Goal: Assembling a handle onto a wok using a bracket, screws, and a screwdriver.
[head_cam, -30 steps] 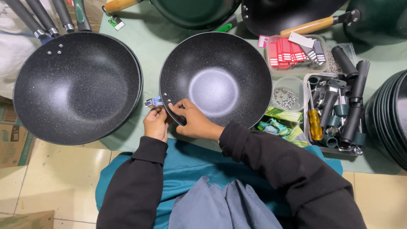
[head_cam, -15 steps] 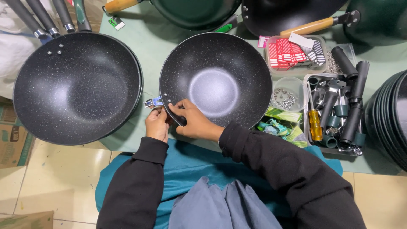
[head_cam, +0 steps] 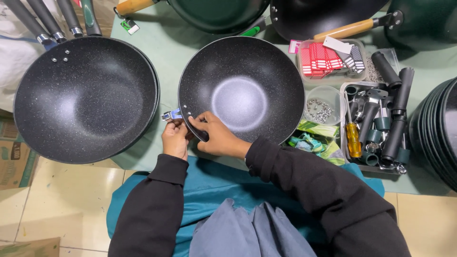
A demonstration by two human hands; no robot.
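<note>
Pinching the metal bracket (head_cam: 170,114), left hand (head_cam: 175,139); right hand (head_cam: 218,137) grip clamped on wok (head_cam: 242,90) rim.

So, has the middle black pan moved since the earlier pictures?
No. The middle black pan sits at the same spot beside the small clear bowl.

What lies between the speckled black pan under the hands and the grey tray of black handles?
In the head view, a small clear round cup of metal rivets sits between the speckled black pan and the grey tray.

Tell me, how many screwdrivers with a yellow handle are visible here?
1. The yellow-handled screwdriver lies in the parts tray at right, beside black handles. Others may be hidden underneath.
</note>
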